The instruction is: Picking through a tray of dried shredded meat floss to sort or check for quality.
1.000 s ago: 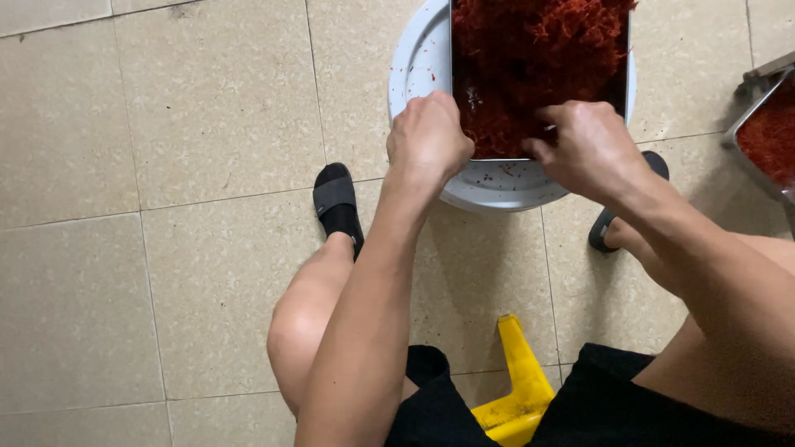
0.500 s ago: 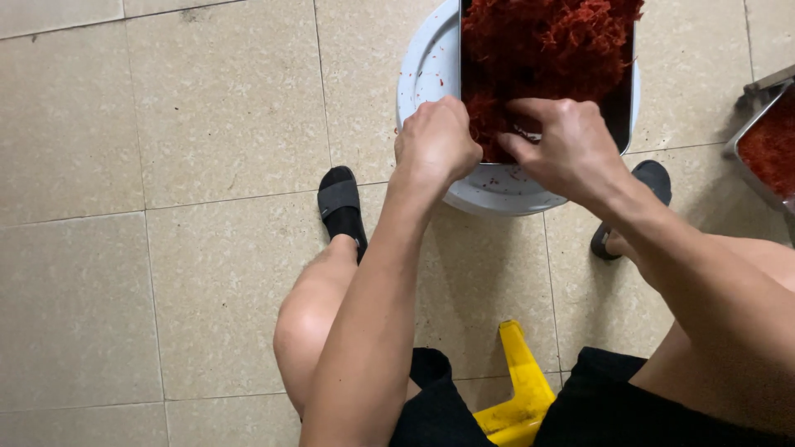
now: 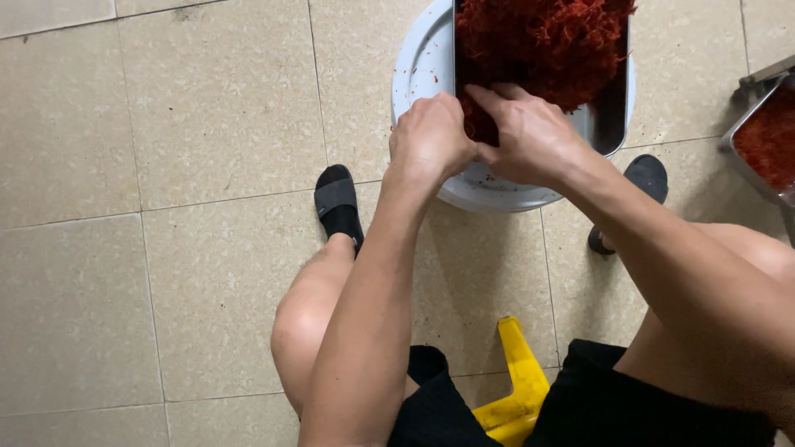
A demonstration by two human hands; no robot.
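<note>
Two hands are at work here. The left hand (image 3: 431,136) is curled into a loose fist at the near edge of a metal tray (image 3: 609,116). The right hand (image 3: 530,136) sits just beside it, and the two hands touch. The right hand's fingers are bent and reach into the red shredded food (image 3: 546,41) that fills the tray. Both hands seem to pinch some of the red shreds, but the fingertips are hidden, so I cannot tell for sure what they hold.

There is one tray under the hands. It sits on one round white lid (image 3: 422,66), which looks like the top of a bucket. A second metal tray (image 3: 766,136) with more red food peeks in at the right edge, well apart from the hands.

The person sits on one yellow stool (image 3: 517,389). Two feet in black slippers rest on the tiled floor (image 3: 166,165), the left slipper (image 3: 338,203) and the right slipper (image 3: 642,178), one on each side of the lid.
</note>
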